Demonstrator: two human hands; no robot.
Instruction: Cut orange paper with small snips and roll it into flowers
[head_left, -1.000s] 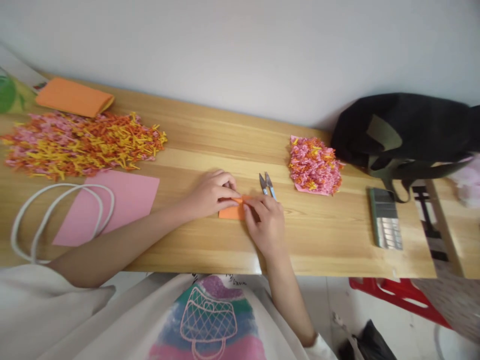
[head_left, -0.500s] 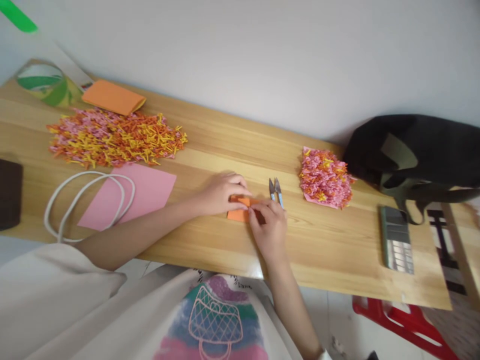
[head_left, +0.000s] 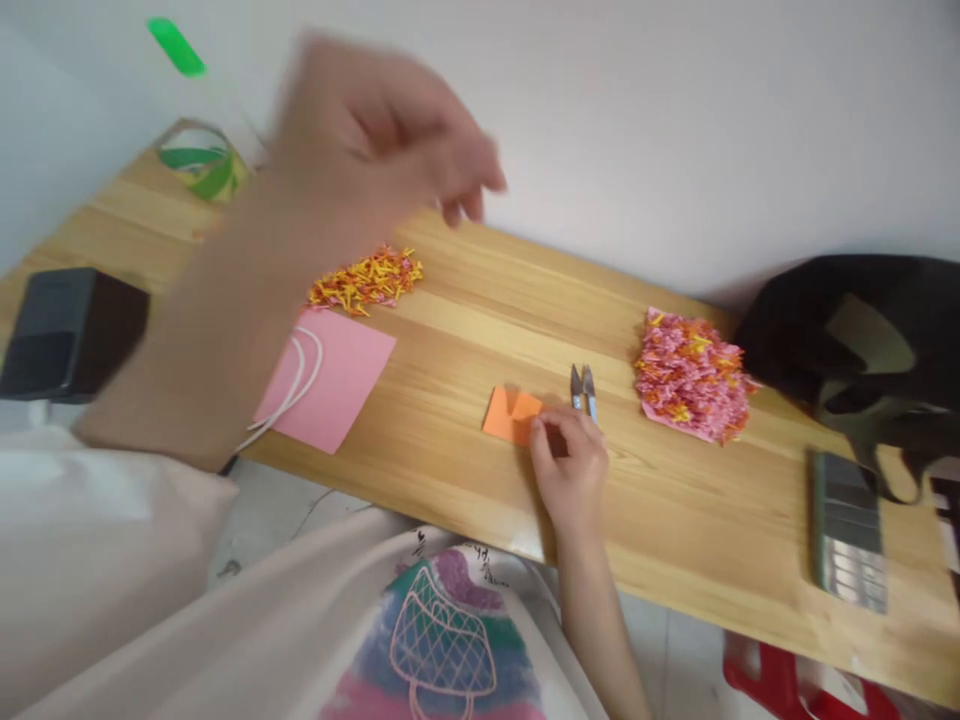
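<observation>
The orange paper point(head_left: 506, 412) lies flat on the worktop point(head_left: 450, 480) just left of my right hand point(head_left: 570, 460), whose thumb and fingers are narrow and pinch its right end. A dark notch or fold shows at its far edge; it is too small to tell which. My left hand point(head_left: 390, 140) is up high, well off the paper and blurred, its fingers curled and bunched; I cannot tell whether they hold anything. I judge the step in hand to be steadying the paper one-handed, and more work on it would call for the left fingers down at its free left end. Just beyond my right knuckles are the snips point(head_left: 583, 390), points away from me, so a push forward could knock them. Left of the paper, bare wood runs to the pink sheet point(head_left: 352, 370), which carries white cord point(head_left: 292, 390); the pile point(head_left: 367, 280) beyond it is partly hidden by my left arm point(head_left: 225, 310). Bare wood also runs ahead to the wall point(head_left: 600, 130). Right of my right hand, past more open wood, is the fringed pad point(head_left: 694, 375). The near edge passes under my right wrist.
</observation>
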